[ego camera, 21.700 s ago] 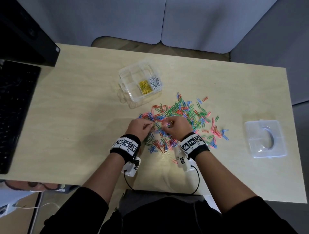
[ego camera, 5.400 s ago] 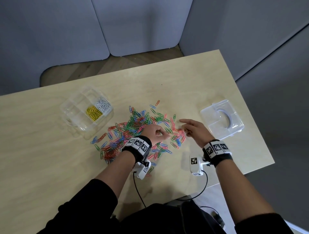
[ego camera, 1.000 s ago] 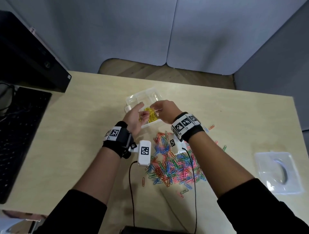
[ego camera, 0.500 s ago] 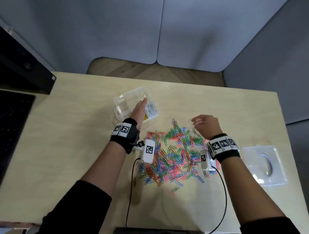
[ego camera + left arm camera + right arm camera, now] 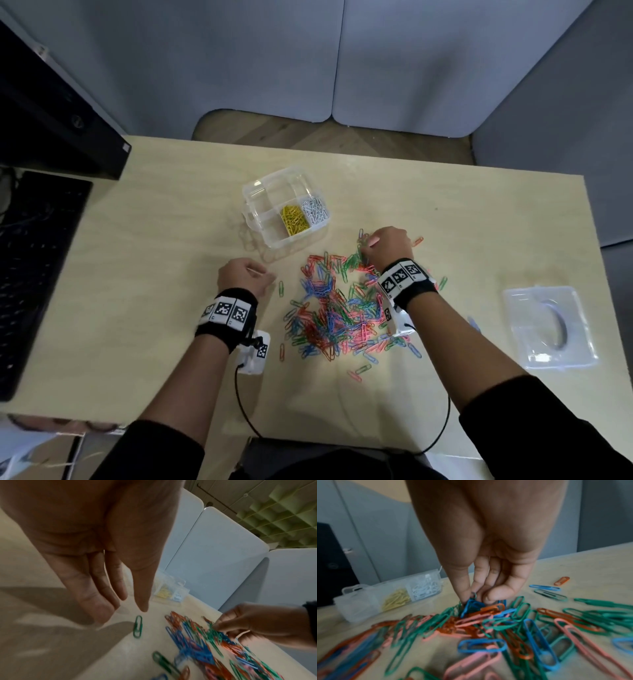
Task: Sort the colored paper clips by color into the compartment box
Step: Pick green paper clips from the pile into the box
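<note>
Pinches thumb and fingertips of the right grip [image 5: 389, 247] together on a little bunch of clips [image 5: 471, 605] at the far edge of the pile [image 5: 335, 315]. Looks like a blue one and a green one in there; cannot tell how many really come up. Holds the left grip [image 5: 245, 275] loose and apart, with nothing in it, just above a lone green clip [image 5: 137, 626] on the surface [image 5: 154, 274].

Keeps the compartment box [image 5: 262, 192] near the far side of the pile, with yellow clips [image 5: 294, 220] in one part and white clips [image 5: 315, 210] in the part beside them. Leaves the other parts bare. Leaves red, pink, blue and green all mixed up on the surface. Leaves the lid [image 5: 548, 325] well off to the right.

Weighs almost nothing, each clip. Feels thin, stiff and smooth, so likely slips out of a soft pinch. Lies flat too, so probably needs a fingertip or nail under one end to lift it. Hooks onto other clips easily, so may drag wrong colors along. Best to pinch one clip across its long sides, or at a rounded end, and shake off any hangers-on before dropping it in.
</note>
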Demonstrator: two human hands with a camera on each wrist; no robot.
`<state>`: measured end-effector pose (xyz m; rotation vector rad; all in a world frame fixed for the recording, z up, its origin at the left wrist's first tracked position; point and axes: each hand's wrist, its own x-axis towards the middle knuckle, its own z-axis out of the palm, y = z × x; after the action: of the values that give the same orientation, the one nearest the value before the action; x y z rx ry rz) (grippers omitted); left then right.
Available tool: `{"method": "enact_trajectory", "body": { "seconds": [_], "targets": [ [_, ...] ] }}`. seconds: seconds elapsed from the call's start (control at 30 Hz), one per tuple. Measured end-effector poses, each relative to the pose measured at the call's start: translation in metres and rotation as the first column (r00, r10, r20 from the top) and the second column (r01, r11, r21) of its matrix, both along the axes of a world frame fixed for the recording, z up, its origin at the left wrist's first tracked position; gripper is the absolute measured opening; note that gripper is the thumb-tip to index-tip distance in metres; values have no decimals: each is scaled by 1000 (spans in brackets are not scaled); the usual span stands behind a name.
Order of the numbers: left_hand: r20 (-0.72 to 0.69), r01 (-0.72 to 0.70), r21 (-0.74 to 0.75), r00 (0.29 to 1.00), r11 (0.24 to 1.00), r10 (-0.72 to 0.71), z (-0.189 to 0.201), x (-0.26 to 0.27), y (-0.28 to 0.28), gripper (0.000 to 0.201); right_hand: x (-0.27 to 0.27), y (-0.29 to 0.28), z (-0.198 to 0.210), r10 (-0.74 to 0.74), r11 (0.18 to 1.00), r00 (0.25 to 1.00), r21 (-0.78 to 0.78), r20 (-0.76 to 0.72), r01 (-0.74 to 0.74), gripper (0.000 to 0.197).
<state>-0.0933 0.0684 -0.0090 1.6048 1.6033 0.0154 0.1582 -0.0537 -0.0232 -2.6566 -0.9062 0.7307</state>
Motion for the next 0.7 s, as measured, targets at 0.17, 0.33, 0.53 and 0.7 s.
{"method": "enact_trajectory", "body": {
  "seconds": [0.17,0.33,0.53,0.7],
  "targets": [
    [-6,-3,-2,1000,1000,3,-10,-5,-23,29,0,-4,4,-25,999,993,28,-117,28,12],
    [24,37,44,999,998,-38,-15,2,-30,15,4,-29,10,-126,945,872,209,-473,251,13],
    [14,105,101,994,989,-107,-17,4,-34,7,2,-34,3,-71,970,950,200,-304,137,22],
    [-33,155,135,988,979,-152,-19,7,-39,3,-15,-10,5,27,990,996,141,-87,-15,31]
  ]
}}
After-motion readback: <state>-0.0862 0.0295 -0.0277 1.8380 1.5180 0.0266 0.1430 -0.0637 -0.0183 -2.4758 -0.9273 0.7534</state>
